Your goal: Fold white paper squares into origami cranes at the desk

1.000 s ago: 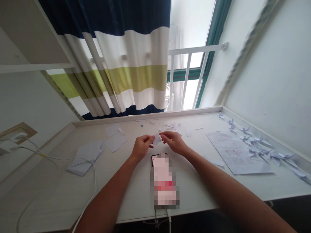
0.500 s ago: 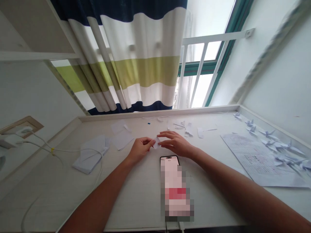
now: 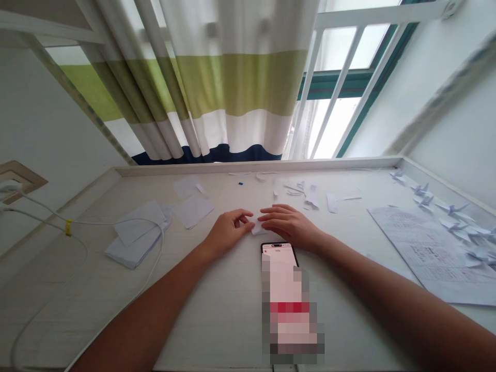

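Note:
A small folded piece of white paper (image 3: 259, 228) lies on the white tabletop between my two hands. From the left, my left hand (image 3: 229, 230) reaches it; the thumb tip rests at the paper's edge while the index finger is lifted apart from the thumb. My right hand (image 3: 290, 225) is on the other side, palm down with fingers stretched out, its fingertips at the right edge of the paper. Those fingers hide part of the sheet. Just below the paper lies a phone (image 3: 289, 279) with a lit, partly blurred screen.
Paper sheets (image 3: 135, 232) are stacked at left, crossed by a white cable (image 3: 160, 248). Squares (image 3: 192, 211) and scraps (image 3: 311, 196) of paper lie toward the back. At right are a written sheet (image 3: 422, 253) and several folded paper cranes (image 3: 452, 208). A raised rim (image 3: 256, 166) edges the table.
The view has tilted down. My left thumb and index finger, earlier pinched on the small paper, have parted, and the paper now lies flatter on the table. My right hand stays beside it.

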The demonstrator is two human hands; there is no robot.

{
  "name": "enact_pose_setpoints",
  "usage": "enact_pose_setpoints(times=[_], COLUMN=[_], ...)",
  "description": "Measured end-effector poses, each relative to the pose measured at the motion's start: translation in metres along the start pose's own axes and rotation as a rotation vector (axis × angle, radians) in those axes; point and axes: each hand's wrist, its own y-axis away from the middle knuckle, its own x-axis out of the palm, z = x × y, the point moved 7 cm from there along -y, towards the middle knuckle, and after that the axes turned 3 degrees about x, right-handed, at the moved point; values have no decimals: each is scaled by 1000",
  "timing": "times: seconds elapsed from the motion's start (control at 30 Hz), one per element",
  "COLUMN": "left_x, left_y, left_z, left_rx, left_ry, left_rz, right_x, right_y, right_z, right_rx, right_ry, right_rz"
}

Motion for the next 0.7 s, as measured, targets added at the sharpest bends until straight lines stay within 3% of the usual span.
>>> enact_pose_setpoints(times=[0.13,0.4,0.7], left_x=[-1,8,15], left_y=[3,11,17], left_z=[-8,-19,-23], left_rx=[50,65,122], left_ry=[-185,-301,-478], left_rz=[-7,65,-27], right_x=[5,8,8], right_y=[0,-2,-3], right_z=[-12,-18,-21], right_rx=[106,176,250], right_ry=[-85,-221,-250], right_rz=[28,88,71])
